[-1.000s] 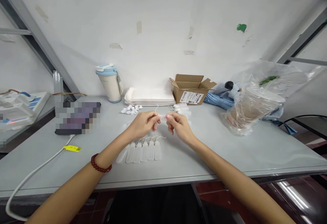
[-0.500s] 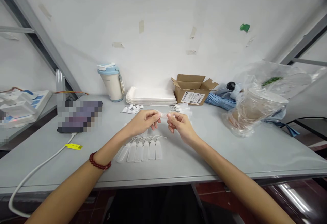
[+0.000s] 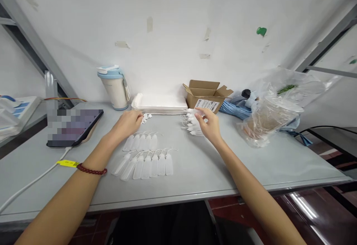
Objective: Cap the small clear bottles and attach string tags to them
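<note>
My left hand (image 3: 127, 124) is at the small white caps (image 3: 145, 117), its fingers bent and drawn together; the back of the hand hides whatever the fingertips hold. My right hand (image 3: 209, 125) reaches to a pile of small translucent plastic bottles (image 3: 196, 132) with thin white loops. Its thumb and forefinger are apart, close to the upper bottles, and no bottle is clearly gripped. Between my forearms, similar bottles lie side by side in a back row (image 3: 142, 142) and a front row (image 3: 146, 166), their looped ends pointing away from me.
A stack of white flat packets (image 3: 163, 103) lies by the wall, beside an open cardboard box (image 3: 205, 92). A tumbler (image 3: 114, 88) and a phone (image 3: 74, 127) with a white cable stand left. On the right are a blue umbrella (image 3: 235, 109) and a plastic-wrapped cup (image 3: 267, 120).
My hands have parted from the small clear piece they held together. The left moved left to the caps, the right to the bottle pile. The view has shifted slightly.
</note>
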`<state>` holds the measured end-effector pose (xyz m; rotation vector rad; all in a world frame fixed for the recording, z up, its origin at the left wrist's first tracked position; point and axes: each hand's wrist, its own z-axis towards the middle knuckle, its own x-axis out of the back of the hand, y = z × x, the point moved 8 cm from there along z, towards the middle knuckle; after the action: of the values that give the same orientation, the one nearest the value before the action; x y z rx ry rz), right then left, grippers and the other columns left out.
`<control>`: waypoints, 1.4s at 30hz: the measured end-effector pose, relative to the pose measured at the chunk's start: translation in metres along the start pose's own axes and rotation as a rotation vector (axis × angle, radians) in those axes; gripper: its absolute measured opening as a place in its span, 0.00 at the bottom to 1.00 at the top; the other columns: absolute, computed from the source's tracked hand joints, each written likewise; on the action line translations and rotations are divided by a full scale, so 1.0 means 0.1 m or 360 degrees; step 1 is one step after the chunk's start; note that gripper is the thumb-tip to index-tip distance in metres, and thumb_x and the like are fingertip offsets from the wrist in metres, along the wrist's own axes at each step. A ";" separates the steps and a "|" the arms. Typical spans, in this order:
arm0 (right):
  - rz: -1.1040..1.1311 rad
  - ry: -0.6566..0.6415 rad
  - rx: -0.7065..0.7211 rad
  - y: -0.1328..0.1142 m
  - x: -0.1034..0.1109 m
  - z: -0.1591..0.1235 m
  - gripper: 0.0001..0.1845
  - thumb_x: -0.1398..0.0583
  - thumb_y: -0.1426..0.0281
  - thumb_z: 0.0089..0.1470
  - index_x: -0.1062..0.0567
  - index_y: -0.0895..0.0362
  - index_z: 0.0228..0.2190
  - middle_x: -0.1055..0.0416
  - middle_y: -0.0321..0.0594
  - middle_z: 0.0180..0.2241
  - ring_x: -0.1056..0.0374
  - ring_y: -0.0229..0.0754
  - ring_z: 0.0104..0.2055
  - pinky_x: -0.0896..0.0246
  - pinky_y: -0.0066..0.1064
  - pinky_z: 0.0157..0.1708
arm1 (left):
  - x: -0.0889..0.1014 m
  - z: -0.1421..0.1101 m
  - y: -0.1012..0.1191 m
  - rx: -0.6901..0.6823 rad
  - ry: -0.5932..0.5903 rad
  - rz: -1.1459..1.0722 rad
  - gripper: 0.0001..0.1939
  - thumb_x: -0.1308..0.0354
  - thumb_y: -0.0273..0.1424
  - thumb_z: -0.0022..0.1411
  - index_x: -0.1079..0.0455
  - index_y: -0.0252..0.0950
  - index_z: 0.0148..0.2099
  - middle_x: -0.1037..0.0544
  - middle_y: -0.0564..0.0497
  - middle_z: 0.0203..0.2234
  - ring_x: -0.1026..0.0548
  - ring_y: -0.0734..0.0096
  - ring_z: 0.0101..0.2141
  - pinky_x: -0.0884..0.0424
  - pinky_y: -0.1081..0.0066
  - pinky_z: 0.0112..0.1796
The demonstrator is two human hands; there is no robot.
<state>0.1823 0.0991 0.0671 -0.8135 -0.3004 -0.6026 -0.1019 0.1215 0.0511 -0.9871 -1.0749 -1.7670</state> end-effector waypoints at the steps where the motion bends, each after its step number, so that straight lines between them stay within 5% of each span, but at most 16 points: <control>1: -0.0042 0.0000 0.0012 0.03 0.01 0.01 0.13 0.45 0.64 0.55 0.25 0.55 0.40 0.26 0.44 0.38 0.34 0.45 0.40 0.39 0.33 0.34 | -0.05 0.01 -0.03 -0.0024 -0.0029 0.0036 0.14 0.55 0.33 0.57 0.28 0.36 0.31 0.21 0.45 0.29 0.26 0.59 0.33 0.36 0.68 0.33; 8: -0.0244 -0.0109 0.0061 0.18 -0.02 0.04 0.12 0.44 0.71 0.51 0.24 0.55 0.38 0.25 0.43 0.38 0.34 0.48 0.42 0.41 0.40 0.42 | -0.26 0.04 0.06 -0.0208 -0.0162 -0.0009 0.19 0.55 0.31 0.55 0.25 0.34 0.41 0.22 0.41 0.38 0.26 0.56 0.39 0.34 0.65 0.42; 17: -0.0247 -0.0057 -0.0067 0.42 0.00 0.07 0.11 0.42 0.71 0.48 0.24 0.56 0.36 0.25 0.44 0.40 0.34 0.48 0.43 0.42 0.41 0.43 | -0.31 0.04 0.01 -0.0138 -0.0257 0.0012 0.17 0.53 0.34 0.54 0.23 0.36 0.38 0.20 0.46 0.32 0.25 0.60 0.32 0.35 0.69 0.35; 24: -0.0117 0.0185 -0.0201 0.54 0.00 0.06 0.12 0.41 0.69 0.48 0.25 0.58 0.37 0.25 0.43 0.37 0.34 0.46 0.40 0.41 0.37 0.41 | -0.39 0.03 -0.05 -0.0064 -0.0351 -0.0045 0.15 0.51 0.38 0.54 0.26 0.36 0.31 0.21 0.48 0.26 0.25 0.64 0.30 0.37 0.72 0.31; 34: -0.0093 0.0084 -0.0187 0.36 0.00 0.08 0.15 0.42 0.60 0.51 0.23 0.59 0.33 0.28 0.38 0.26 0.37 0.40 0.29 0.42 0.31 0.34 | -0.38 -0.02 -0.02 0.0008 -0.0416 -0.0147 0.15 0.51 0.40 0.54 0.28 0.36 0.32 0.23 0.51 0.22 0.27 0.66 0.27 0.39 0.72 0.29; 42: -0.0174 -0.0209 -0.0109 0.26 -0.02 0.08 0.11 0.43 0.67 0.51 0.21 0.57 0.31 0.25 0.38 0.27 0.35 0.40 0.30 0.43 0.30 0.35 | -0.40 -0.02 -0.02 0.0030 -0.0438 -0.0172 0.13 0.52 0.40 0.54 0.32 0.36 0.31 0.25 0.51 0.21 0.28 0.65 0.25 0.39 0.71 0.28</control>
<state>0.1968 0.1194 0.0561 -0.9087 -0.4484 -0.6656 -0.0906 0.1296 0.0137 -1.2054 -1.3356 -1.7370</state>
